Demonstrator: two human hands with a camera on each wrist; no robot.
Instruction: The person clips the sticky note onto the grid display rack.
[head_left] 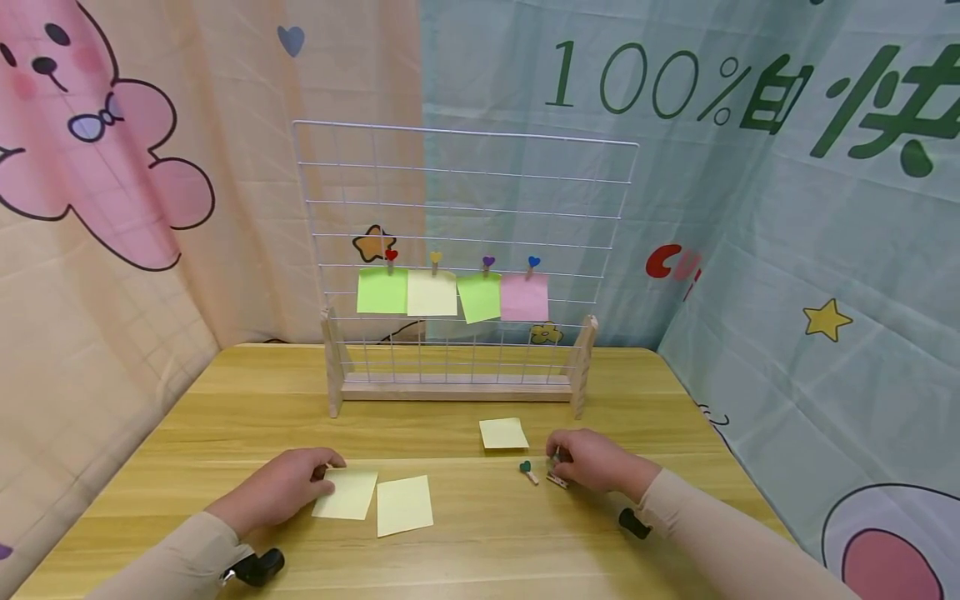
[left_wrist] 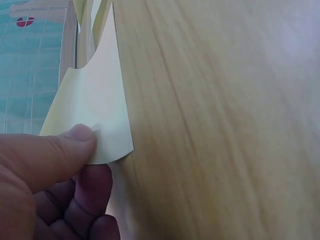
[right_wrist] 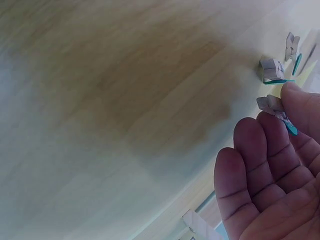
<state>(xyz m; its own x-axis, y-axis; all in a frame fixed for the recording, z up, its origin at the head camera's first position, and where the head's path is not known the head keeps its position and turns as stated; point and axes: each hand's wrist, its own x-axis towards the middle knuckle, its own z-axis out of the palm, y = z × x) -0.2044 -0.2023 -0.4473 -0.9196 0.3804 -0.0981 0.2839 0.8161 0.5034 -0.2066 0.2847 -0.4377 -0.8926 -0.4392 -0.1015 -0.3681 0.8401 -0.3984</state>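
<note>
My left hand (head_left: 281, 490) pinches the left edge of a pale yellow sticky note (head_left: 348, 493) between thumb and fingers. In the left wrist view the held note (left_wrist: 100, 110) bends upward from the thumb. A second yellow note (head_left: 405, 505) lies just right of it. Over the table's right side, my right hand (head_left: 596, 460) pinches a small wooden clothespin (right_wrist: 272, 106) with a green end between thumb and index finger. Beside those fingertips lie two more mini clothespins, one with a dark green heart (head_left: 528, 472), the other (head_left: 557, 481) partly under the hand.
A white wire grid (head_left: 465, 218) in a wooden stand (head_left: 457, 390) rises at the back of the table. Green, yellow and pink notes (head_left: 524, 298) hang on it from heart-topped clothespins. Another yellow note (head_left: 503, 433) lies before the stand. Printed curtains (head_left: 757, 250) surround the table.
</note>
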